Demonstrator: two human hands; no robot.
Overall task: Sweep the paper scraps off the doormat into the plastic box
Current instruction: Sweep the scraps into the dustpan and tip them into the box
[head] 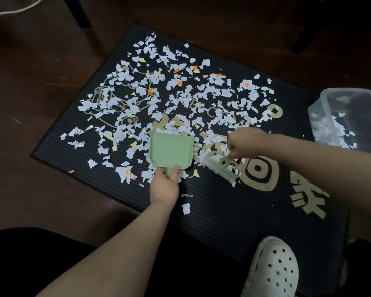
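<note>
A black ribbed doormat with gold print lies on the floor, strewn with several white, orange and yellow paper scraps. My left hand grips the handle of a light green dustpan that lies flat on the mat, its open edge toward the scraps. My right hand holds a small white brush just right of the dustpan, bristles down among scraps. A clear plastic box stands at the mat's right edge with scraps inside.
Dark brown floor surrounds the mat. My foot in a white perforated clog rests on the mat's near right part. Dark furniture legs stand beyond the mat's far edge, and a white cable lies at top left.
</note>
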